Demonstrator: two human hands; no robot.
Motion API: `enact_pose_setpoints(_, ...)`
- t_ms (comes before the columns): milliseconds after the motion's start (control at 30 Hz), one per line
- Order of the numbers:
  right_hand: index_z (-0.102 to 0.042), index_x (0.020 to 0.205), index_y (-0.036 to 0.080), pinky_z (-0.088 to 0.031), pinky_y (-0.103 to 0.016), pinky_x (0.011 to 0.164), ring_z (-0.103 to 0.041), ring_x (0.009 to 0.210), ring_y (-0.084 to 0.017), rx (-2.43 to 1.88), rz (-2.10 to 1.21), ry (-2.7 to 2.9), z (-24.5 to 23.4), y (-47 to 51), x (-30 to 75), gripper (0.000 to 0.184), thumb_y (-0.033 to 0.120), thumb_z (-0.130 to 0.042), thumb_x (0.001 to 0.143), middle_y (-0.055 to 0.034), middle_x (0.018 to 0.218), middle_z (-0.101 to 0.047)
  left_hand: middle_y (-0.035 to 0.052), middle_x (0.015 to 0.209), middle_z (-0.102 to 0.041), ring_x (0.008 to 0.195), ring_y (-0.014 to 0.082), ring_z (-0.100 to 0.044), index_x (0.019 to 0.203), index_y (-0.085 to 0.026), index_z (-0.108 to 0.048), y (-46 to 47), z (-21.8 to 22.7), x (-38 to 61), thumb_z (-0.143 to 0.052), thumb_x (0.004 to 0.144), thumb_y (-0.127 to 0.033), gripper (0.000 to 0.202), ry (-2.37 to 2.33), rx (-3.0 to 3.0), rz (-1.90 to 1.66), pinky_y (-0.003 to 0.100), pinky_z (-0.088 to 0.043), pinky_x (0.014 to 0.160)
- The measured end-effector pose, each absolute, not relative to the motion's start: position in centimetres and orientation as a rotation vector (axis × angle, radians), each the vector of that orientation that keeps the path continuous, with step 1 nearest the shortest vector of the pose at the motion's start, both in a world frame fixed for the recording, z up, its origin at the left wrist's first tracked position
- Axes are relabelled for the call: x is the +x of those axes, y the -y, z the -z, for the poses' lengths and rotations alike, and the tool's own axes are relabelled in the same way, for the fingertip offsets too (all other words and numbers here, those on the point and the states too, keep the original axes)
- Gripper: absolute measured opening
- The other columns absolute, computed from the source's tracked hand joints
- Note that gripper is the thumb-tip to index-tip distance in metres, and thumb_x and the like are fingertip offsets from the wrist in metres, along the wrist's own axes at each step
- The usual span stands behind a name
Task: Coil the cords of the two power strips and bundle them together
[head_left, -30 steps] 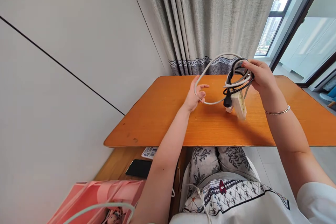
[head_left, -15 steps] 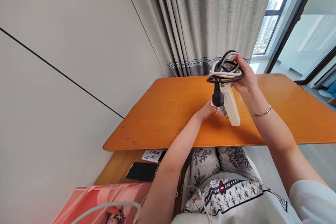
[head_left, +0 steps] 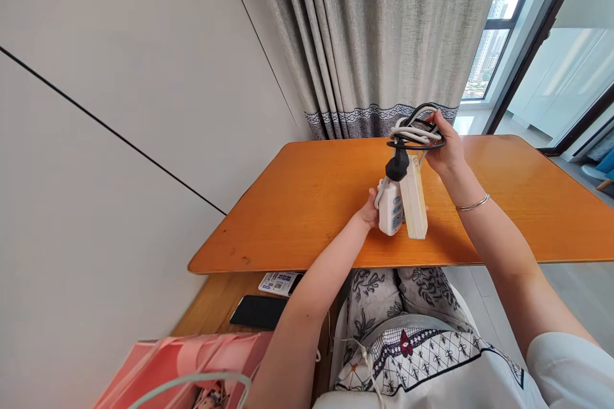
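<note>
My right hand (head_left: 447, 148) is closed around a bundle of coiled black and white cables (head_left: 416, 135), lifted over the table. From that bundle a black plug (head_left: 397, 166) points downward. A white power strip (head_left: 391, 209) with bluish sockets hangs below, and my left hand (head_left: 368, 209) grips its left side. Beside it, slightly to the right, a cream-coloured power strip (head_left: 415, 204) also hangs below the cables, with its lower end tilted toward me. Some left fingers are hidden behind the strips.
The orange-brown wooden table (head_left: 268, 204) stands in front of me, against a pale wall and a grey curtain (head_left: 384, 38). On a lower surface at left lie a black phone (head_left: 258, 312), a printed white box (head_left: 277, 283) and a pink bag (head_left: 192, 358).
The bundle has dropped a little and both strips have turned, so the white strip's socket face now shows. My left hand has shifted slightly left and down while holding it.
</note>
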State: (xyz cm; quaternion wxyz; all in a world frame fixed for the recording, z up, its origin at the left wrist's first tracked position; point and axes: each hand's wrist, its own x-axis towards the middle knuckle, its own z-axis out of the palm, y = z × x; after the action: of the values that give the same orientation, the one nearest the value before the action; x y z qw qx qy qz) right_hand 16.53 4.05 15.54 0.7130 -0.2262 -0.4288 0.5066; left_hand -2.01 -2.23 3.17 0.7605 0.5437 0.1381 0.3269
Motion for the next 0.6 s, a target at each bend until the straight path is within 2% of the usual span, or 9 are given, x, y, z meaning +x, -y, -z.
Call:
enact_pose_setpoints(133,-0.061,0.077,0.023,-0.035,-0.019,0.037,-0.049,0.050,-0.005,-0.526,-1.095,0.778,-14.2,-5.4,16.8,0.036,0.050,-0.084,0.068,0.0068,0.070,-0.060,0.0167,0.132,-0.067,0.131,0.0448,-0.056,0.131,-0.023,-0.061,2.7,-4.0,-2.5,-0.052,0.042,-0.104,0.121,-0.247,1.018,-0.798,0.062,-0.046,0.101)
enact_pose_setpoints(233,-0.058,0.076,0.022,-0.031,-0.018,0.036,-0.046,0.049,-0.004,-0.551,-1.019,0.697,-13.3,-6.0,17.2,0.037,0.048,-0.083,0.069,0.0081,0.068,-0.055,0.0170,0.127,-0.070,0.128,0.0404,-0.059,0.128,-0.019,-0.062,2.2,-4.0,-3.2,-0.074,0.040,-0.091,0.114,-0.333,0.977,-0.878,0.053,-0.049,0.102)
enact_pose_setpoints(333,-0.056,0.076,0.021,-0.030,-0.018,0.037,-0.046,0.050,-0.004,-0.594,-0.972,0.668,-12.3,-6.0,17.2,0.035,0.046,-0.080,0.074,0.0080,0.067,-0.053,0.0122,0.110,-0.075,0.107,0.0296,-0.070,0.119,-0.018,-0.066,1.9,-3.8,-3.5,-0.093,0.036,-0.067,0.100,-0.490,0.943,-0.885,0.039,-0.054,0.093)
enact_pose_setpoints(433,-0.055,0.075,0.021,-0.029,-0.019,0.038,-0.041,0.047,-0.004,-0.645,-0.953,0.643,-11.0,-6.0,16.7,0.030,0.042,-0.076,0.080,0.0083,0.066,-0.051,0.0042,0.086,-0.076,0.078,0.0174,-0.070,0.100,-0.017,-0.068,2.1,-3.9,-3.1,-0.100,0.036,-0.045,0.077,-0.719,0.912,-0.907,0.028,-0.055,0.074)
enact_pose_setpoints(533,-0.053,0.075,0.021,-0.029,-0.019,0.039,-0.037,0.046,-0.004,-0.736,-0.998,0.603,-9.8,-6.5,16.0,0.027,0.037,-0.071,0.085,0.0082,0.064,-0.050,0.0022,0.076,-0.073,0.066,0.0151,-0.067,0.092,-0.015,-0.068,2.2,-4.3,-2.8,-0.099,0.042,-0.030,0.061,-0.868,0.872,-0.891,0.027,-0.055,0.064)
enact_pose_setpoints(600,-0.052,0.076,0.021,-0.033,-0.018,0.042,-0.039,0.047,-0.005,-0.856,-1.119,0.611,-9.2,-7.0,15.6,0.024,0.034,-0.066,0.090,0.0076,0.063,-0.050,0.0033,0.073,-0.073,0.062,0.0156,-0.067,0.090,-0.014,-0.068,1.9,-4.6,-3.2,-0.096,0.049,-0.026,0.051,-0.923,0.846,-0.869,0.027,-0.055,0.059)
